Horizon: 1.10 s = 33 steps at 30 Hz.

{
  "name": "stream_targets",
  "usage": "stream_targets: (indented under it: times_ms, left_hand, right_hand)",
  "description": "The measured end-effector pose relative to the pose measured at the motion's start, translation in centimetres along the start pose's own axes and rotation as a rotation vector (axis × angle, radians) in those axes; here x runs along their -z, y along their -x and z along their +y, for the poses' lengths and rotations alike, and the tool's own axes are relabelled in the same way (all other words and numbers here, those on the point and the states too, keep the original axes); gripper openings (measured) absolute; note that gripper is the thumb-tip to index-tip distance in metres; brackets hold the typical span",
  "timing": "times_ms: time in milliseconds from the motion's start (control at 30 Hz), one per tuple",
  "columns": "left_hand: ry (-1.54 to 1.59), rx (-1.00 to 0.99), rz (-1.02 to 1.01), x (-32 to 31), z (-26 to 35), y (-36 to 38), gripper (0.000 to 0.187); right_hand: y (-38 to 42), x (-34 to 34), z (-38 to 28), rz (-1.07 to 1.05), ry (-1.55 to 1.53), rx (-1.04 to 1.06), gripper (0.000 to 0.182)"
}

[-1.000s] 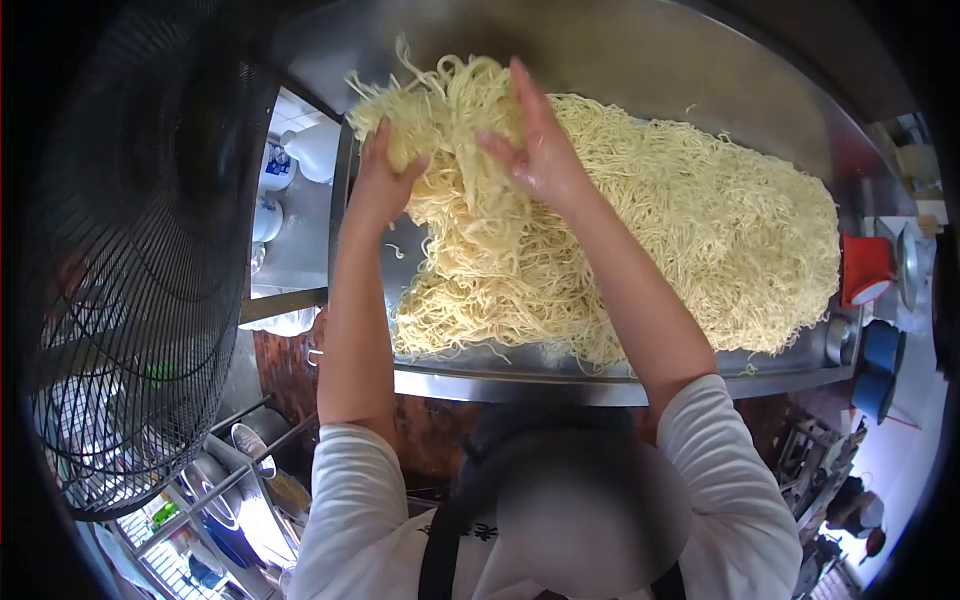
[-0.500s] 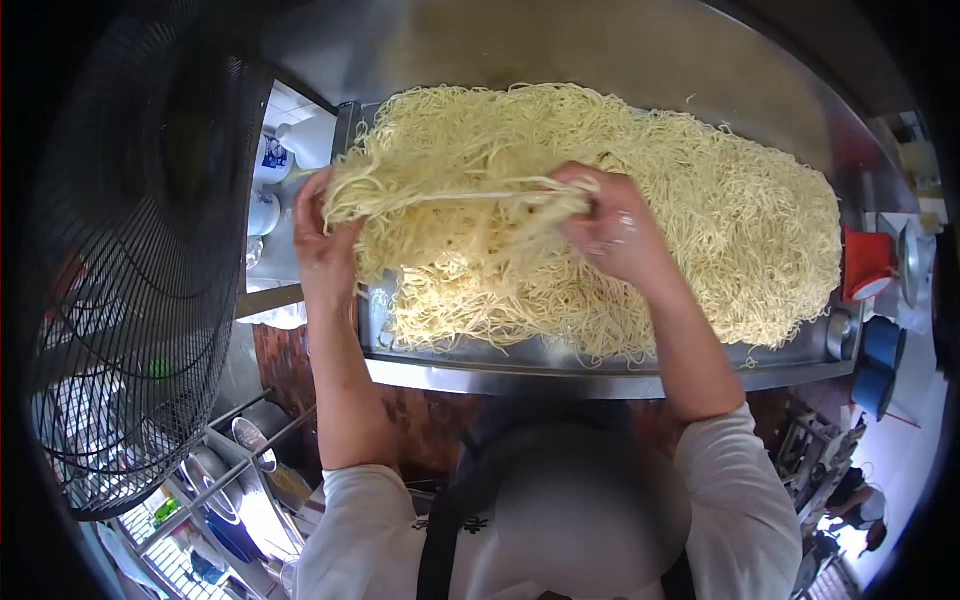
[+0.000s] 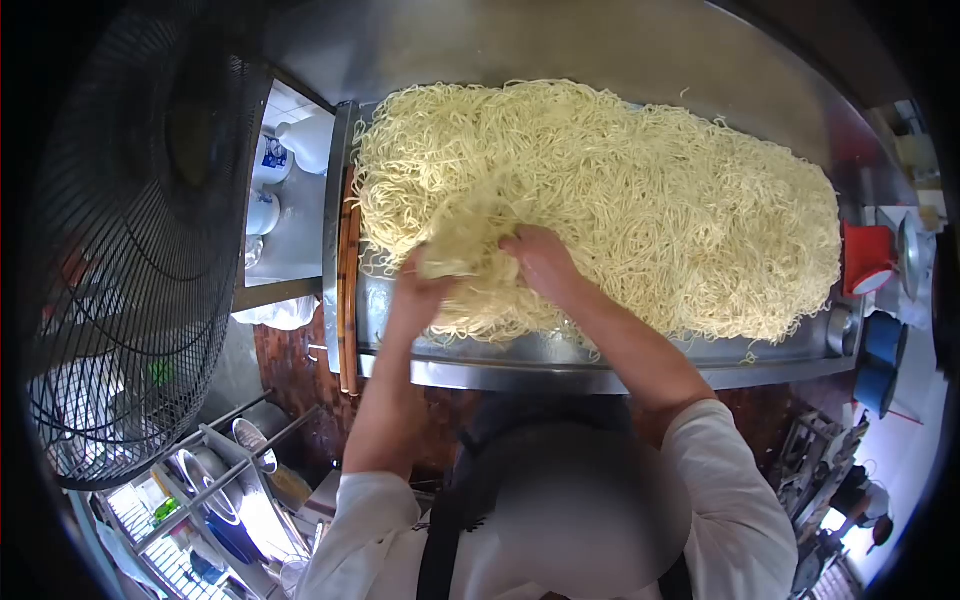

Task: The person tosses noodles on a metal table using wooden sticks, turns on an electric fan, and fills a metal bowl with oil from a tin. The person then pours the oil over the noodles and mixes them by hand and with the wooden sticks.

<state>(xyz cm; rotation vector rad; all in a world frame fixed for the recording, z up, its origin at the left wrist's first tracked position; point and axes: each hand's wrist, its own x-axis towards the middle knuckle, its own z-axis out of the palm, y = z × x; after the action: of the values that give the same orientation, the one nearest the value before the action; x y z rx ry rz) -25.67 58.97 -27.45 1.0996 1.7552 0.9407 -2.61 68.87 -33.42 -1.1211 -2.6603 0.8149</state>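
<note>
Both hands dig into the near edge of a wide heap of yellow noodles (image 3: 620, 190) on a steel worktop (image 3: 640, 370). Left hand (image 3: 425, 290) apparently closed on a clump; right hand (image 3: 540, 262) half buried, grip unclear. Lifting loosely avoids tearing strands
</note>
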Motion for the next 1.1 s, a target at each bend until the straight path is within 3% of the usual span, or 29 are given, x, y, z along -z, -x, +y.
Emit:
stream_targets:
  times_ms: [100,200,300,367,500,533,600,667,767,833,900,967,1100]
  left_hand:
    - [0.267,-0.05,0.175,6.7,6.6,3.5,0.056]
    - [0.048,0.029,0.199,7.7,7.6,4.4,0.062]
    - [-0.692,-0.197,0.274,6.6,0.4,3.8,0.069]
    - [-0.623,-0.021,0.235,5.2,1.3,3.9,0.071]
    - [-0.24,-0.204,0.076,-2.1,-2.8,2.3,0.059]
    - [-0.321,-0.214,-0.011,-4.7,-1.9,2.4,0.06]
    - [-0.393,-0.268,-0.07,-7.8,-0.3,2.7,0.063]
    - [-0.391,-0.349,-0.042,-9.5,0.9,3.1,0.065]
    - [-0.371,-0.367,-0.027,-8.1,3.2,3.1,0.065]
    - [-0.376,-0.355,-0.034,-7.4,3.5,3.0,0.065]
    - [-0.411,-0.342,-0.04,-7.5,3.4,3.0,0.064]
    - [-0.4,-0.379,-0.131,-10.0,1.9,2.7,0.067]
    - [-0.547,-0.411,-0.333,-18.2,3.2,5.1,0.074]
  right_hand:
    - [0.1,6.3,-5.3,0.21,-0.259,0.265,0.056]
    - [2.9,13.2,-11.0,0.21,-0.347,0.315,0.057]
    - [4.3,10.7,-7.2,0.292,-0.326,0.255,0.065]
    - [7.7,10.1,-4.2,0.178,0.145,-0.014,0.069]
    - [10.5,6.1,-0.3,0.0,0.137,-0.428,0.06]
    - [9.9,4.7,-0.1,-0.049,0.143,-0.521,0.057]
    - [8.1,-2.4,2.8,0.174,0.06,-0.295,0.049]
    - [6.2,-1.4,-0.5,0.255,-0.291,-0.095,0.038]
    - [8.7,8.8,-6.0,-0.079,-0.387,-0.178,0.044]
    - [13.5,11.2,-4.0,0.159,-0.179,-0.104,0.055]
    - [18.5,12.2,-0.8,0.279,0.022,-0.306,0.071]
    - [22.7,11.2,2.0,0.26,0.32,-0.499,0.07]
    - [23.1,2.4,7.4,0.19,0.228,-0.52,0.053]
